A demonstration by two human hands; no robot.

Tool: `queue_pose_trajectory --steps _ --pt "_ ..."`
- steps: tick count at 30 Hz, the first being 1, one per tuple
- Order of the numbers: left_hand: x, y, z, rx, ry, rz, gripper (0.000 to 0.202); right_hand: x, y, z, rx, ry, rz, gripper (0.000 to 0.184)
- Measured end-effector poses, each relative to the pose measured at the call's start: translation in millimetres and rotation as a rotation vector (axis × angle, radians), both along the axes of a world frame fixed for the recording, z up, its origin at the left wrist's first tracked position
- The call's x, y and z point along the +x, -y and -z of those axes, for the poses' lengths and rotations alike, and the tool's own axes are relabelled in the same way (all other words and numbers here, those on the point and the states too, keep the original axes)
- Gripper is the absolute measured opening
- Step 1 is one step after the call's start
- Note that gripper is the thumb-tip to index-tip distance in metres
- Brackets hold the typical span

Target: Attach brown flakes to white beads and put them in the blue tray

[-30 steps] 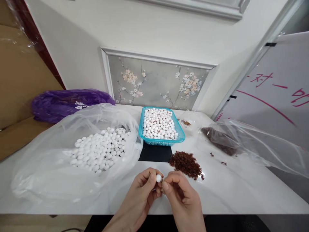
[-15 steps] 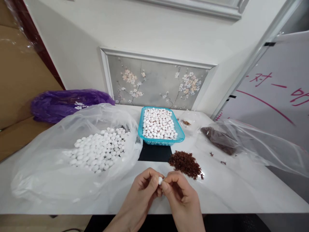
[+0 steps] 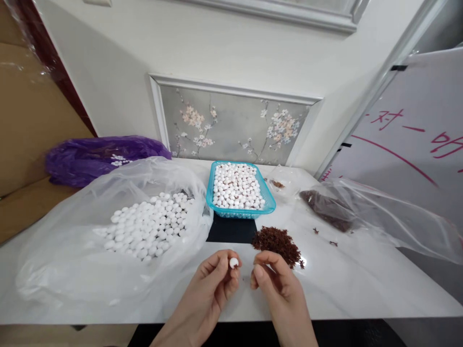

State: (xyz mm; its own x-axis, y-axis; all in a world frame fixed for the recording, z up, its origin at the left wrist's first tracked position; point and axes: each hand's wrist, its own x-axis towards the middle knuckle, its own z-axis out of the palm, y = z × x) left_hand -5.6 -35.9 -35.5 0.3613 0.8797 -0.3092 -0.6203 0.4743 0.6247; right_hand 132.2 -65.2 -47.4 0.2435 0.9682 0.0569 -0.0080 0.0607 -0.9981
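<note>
Close to the near edge of the white marble-look counter (image 3: 343,289), the left hand (image 3: 213,284) pinches a small round white bead (image 3: 233,262) between thumb tip and forefinger. The other fingers are curled under it, and the bead's face is turned up toward the camera. The right hand (image 3: 277,289) sits just beside it, not touching the bead. Its fingers are bent and its thumb and forefinger tips are drawn near each other; whether they grip anything tiny I cannot tell.

A loose heap of red-brown dried bits (image 3: 277,241) lies just beyond the right hand. Further back, a turquoise plastic basket (image 3: 209,195) full of similar beads stands on a flat black pad (image 3: 231,230). To the left, a clear plastic bag (image 3: 72,250) lies open with many more white beads (image 3: 148,229) inside.

The bead looks smooth and rolls easily, so I judge a light, steady pinch on its sides works best. Squeezing hard could shoot it out from between the fingertips. Keeping both hands low over the counter means a dropped bead lands near and not on the floor. With the bead's face kept toward the eyes and the right fingertips brought in squarely, fine work on it stays in sight. The wrists are best kept clear of the heap so it is not scattered.
</note>
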Motion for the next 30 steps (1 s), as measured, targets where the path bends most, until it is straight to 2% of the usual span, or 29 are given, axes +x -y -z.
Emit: queue_pose_trajectory --steps 6,17,22,30 --pt "0 2 -2.4 0.104 -0.082 0.022 0.008 -1 3 4.5 0.010 0.022 0.063 0.022" --pt "-2 -1 -1.1 0.018 -0.208 0.019 0.025 5 10 5.8 0.103 0.073 0.049 0.022" --pt "-2 -2 -2.6 -0.012 -0.234 -0.019 0.025 33 18 5.4 0.117 0.243 0.130 0.018" --pt "0 -2 -4.7 0.020 -0.289 -0.049 0.020 88 19 9.2 0.019 0.488 0.356 0.018"
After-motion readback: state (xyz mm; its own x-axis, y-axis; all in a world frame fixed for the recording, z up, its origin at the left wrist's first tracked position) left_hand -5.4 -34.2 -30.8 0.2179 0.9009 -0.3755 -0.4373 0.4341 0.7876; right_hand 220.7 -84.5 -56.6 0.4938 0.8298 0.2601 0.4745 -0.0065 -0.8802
